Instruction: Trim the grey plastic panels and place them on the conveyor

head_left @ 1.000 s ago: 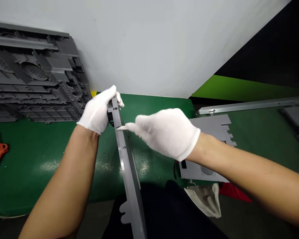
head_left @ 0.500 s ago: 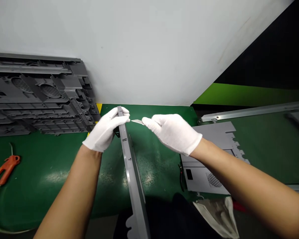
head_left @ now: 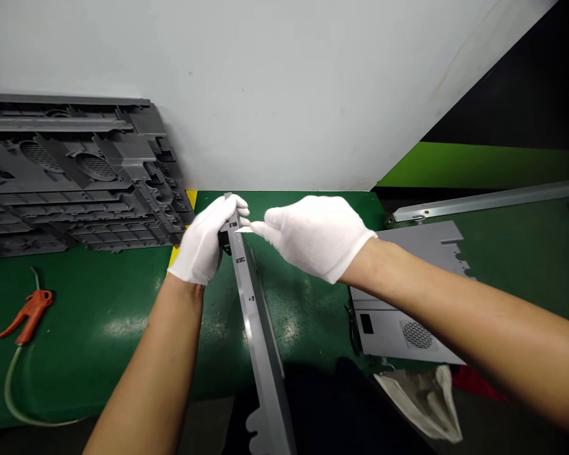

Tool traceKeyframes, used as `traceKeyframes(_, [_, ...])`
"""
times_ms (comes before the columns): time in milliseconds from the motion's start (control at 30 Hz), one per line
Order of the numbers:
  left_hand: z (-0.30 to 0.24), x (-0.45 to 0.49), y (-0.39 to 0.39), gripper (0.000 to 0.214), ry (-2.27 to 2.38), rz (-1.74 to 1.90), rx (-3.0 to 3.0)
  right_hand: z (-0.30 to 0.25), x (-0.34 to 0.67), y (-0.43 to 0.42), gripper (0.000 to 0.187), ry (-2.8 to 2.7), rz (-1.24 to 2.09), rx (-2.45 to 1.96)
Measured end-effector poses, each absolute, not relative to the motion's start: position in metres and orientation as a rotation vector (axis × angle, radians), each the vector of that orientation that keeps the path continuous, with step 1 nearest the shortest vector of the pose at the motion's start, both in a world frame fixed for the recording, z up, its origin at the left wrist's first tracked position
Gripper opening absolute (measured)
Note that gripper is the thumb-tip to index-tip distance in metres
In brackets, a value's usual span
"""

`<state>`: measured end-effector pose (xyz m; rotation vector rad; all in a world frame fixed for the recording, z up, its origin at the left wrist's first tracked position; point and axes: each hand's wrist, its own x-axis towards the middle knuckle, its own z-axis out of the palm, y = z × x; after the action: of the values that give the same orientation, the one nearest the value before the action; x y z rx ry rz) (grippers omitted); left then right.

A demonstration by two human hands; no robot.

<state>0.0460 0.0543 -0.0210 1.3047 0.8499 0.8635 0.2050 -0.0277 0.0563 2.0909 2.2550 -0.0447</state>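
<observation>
A grey plastic panel (head_left: 258,344) stands on its edge in front of me, its narrow side with small slots facing up. My left hand (head_left: 206,237), in a white glove, is closed around its far end. My gloved right hand (head_left: 313,235) pinches a thin, pointed blade (head_left: 243,230), whose tip lies at the panel's edge close to my left fingers. Whatever handle the blade has is hidden inside the right hand.
Grey moulded panels (head_left: 76,174) lean against the white wall (head_left: 275,95) at left. An orange air blow gun (head_left: 34,311) with its hose lies on the green table (head_left: 123,373). At right are another grey panel (head_left: 384,341), pliers (head_left: 352,328), a metal rail (head_left: 483,201) and a whitish cloth bag (head_left: 422,401).
My right hand has moved left, bringing the blade from beside the panel onto its edge. My left hand keeps its hold, with the fingers slightly shifted. The whole view has shifted a little.
</observation>
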Motion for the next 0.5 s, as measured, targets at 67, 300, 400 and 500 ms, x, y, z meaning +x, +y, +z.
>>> traceKeyframes(67, [-0.020,0.047,0.053,0.029,0.869,0.864,1.317,0.059,0.203,-0.029,0.056,2.249,-0.045,2.079])
traceKeyframes(300, [-0.026,0.043,0.056,0.028,0.824,0.863,1.254,0.060,0.207,-0.036,0.054,2.274,-0.275,2.152])
traceKeyframes(400, [-0.031,0.044,0.059,0.031,0.800,0.879,1.207,0.050,0.214,-0.037,0.056,2.342,-0.790,2.218])
traceKeyframes(500, [-0.037,0.049,0.061,0.037,0.766,0.927,1.107,0.035,0.208,-0.026,0.058,2.333,-1.441,2.372])
